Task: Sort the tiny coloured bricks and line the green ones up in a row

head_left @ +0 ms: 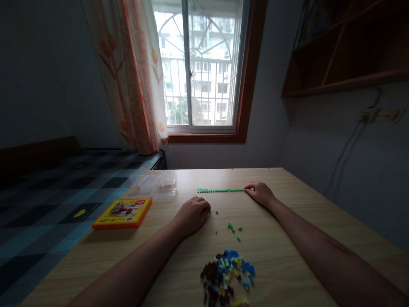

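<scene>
A row of small green building bricks [220, 190] runs sideways across the far part of the wooden table. At its right end, my right hand [260, 194] pinches the last green brick between thumb and finger. My left hand [194, 213] rests on the table nearer to me, its fingers curled down on a small green brick [209, 210] that peeks out at the fingertips. Just right of it lies a single green brick [217, 212]. Several loose green bricks [230, 227] are scattered between my forearms.
Closest to me is a pile of brown [211, 273], blue and yellow bricks [236, 262]. An orange-and-yellow box [124, 213] lies at the left, with clear plastic trays [155, 184] behind it. A bed [64, 192] adjoins the table's left side; a window [204, 72] is ahead.
</scene>
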Demonstrator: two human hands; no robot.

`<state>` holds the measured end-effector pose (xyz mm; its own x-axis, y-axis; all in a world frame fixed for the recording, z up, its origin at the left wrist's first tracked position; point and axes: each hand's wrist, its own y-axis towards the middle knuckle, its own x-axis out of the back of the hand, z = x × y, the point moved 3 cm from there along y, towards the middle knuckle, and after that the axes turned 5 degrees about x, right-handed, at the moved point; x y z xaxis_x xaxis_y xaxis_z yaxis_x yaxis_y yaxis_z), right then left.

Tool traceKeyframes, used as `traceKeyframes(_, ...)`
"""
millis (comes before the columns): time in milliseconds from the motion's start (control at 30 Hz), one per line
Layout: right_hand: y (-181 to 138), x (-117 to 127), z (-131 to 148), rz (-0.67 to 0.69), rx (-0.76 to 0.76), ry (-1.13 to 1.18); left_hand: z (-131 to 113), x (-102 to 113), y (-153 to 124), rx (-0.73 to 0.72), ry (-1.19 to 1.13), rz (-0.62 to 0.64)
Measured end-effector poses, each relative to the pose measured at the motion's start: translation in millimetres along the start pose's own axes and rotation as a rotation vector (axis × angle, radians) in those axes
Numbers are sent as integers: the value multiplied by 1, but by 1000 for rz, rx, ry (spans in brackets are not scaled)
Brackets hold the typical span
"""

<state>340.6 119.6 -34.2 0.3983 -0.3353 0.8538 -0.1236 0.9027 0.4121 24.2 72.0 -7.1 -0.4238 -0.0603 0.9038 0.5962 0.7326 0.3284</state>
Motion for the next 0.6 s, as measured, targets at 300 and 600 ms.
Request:
traceKeyframes(300, -5, 8, 26, -128, 135, 70, 2, -2, 0, 17, -17, -21)
traceKeyframes(600, -28, -6, 139, 3, 595, 266, 9, -4, 2, 103, 10, -71)
